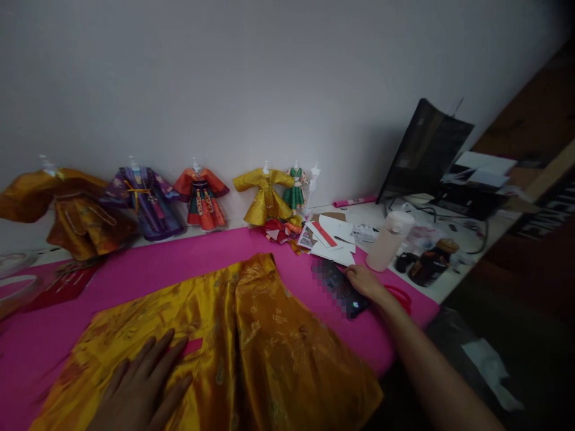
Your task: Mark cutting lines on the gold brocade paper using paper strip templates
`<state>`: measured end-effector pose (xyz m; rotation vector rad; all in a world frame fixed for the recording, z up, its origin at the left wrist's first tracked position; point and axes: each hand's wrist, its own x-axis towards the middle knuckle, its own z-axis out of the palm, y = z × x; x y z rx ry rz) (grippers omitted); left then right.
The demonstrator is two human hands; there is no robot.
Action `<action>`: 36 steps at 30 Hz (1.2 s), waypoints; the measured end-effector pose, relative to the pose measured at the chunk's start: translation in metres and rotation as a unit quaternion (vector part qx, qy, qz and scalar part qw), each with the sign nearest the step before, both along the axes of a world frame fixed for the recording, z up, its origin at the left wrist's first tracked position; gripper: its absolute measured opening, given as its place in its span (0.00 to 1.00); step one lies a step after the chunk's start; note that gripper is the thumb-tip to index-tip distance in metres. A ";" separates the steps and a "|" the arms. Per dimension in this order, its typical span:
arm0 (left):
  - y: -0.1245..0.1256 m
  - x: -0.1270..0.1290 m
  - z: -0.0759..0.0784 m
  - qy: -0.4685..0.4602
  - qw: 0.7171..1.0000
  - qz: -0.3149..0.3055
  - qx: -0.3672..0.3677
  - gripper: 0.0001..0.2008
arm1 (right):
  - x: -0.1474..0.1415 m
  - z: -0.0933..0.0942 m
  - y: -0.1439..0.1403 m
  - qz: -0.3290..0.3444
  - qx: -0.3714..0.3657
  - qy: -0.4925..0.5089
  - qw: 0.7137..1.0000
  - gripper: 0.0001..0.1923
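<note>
My left hand [146, 380] lies flat on a shiny gold patterned garment [274, 335], fingers spread, beside a small pink strip [193, 346]. The gold cloth is spread over the pink table cover, with folds running down its middle. To the right, my right hand [365, 281] reaches out to a dark phone [344, 287] that lies on the pink cover. Its fingers are curled at the phone's far right edge, and the fingertips are partly hidden. Part of the phone is blurred out.
Miniature robes on small stands line the wall, among them a purple robe [148, 200] and a yellow robe [266, 194]. Papers [335, 233], a pale bottle [390, 242], a dark jar [431, 263] and a monitor [424, 152] stand right. A red loop [399, 296] lies by my wrist.
</note>
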<state>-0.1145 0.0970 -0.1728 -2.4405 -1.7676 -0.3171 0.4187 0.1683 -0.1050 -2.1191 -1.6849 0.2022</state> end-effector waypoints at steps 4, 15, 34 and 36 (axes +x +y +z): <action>0.000 0.000 0.000 -0.001 1.000 0.002 -0.006 0.33 | -0.002 0.003 0.000 0.003 -0.032 -0.004 0.999 0.18; -0.001 0.002 0.004 -0.010 1.000 0.006 -0.001 0.33 | -0.024 0.014 -0.013 -0.020 -0.072 -0.047 0.996 0.40; -0.001 0.006 0.006 -0.003 1.000 0.003 -0.005 0.35 | -0.049 0.024 -0.015 -0.061 -0.127 -0.063 0.988 0.44; -0.001 0.005 0.004 -0.008 1.000 -0.001 0.004 0.34 | -0.050 0.024 -0.016 -0.064 -0.126 -0.064 0.988 0.43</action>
